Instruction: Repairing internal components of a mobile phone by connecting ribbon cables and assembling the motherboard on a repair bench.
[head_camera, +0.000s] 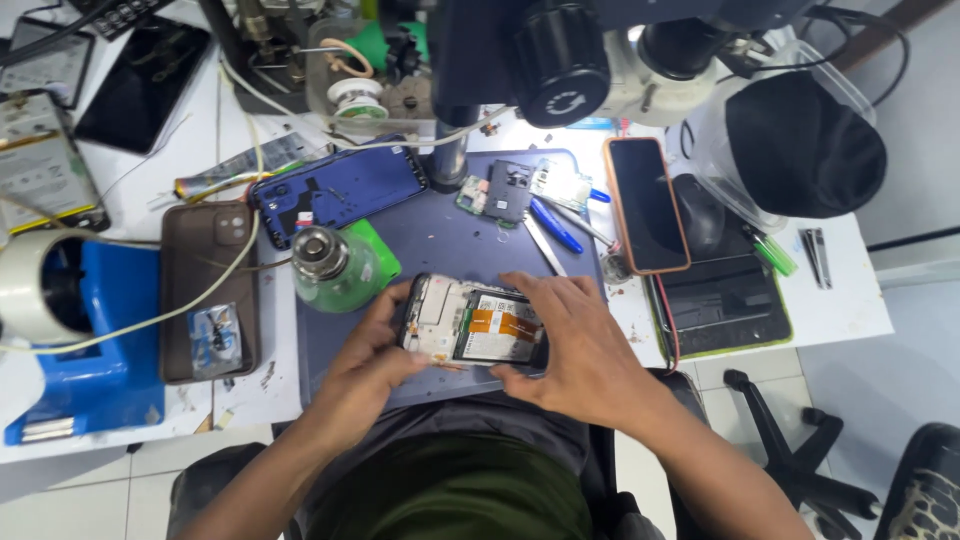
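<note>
head | opened phone pinched between left hand and right hand fingers

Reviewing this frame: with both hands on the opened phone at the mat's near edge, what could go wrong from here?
1. The opened phone, held by left hand and right hand, overhangs the mat's near edge; it might slip into the lap.
2. The green-based bottle stands close to the left hand; a nudge could tip it.
</note>
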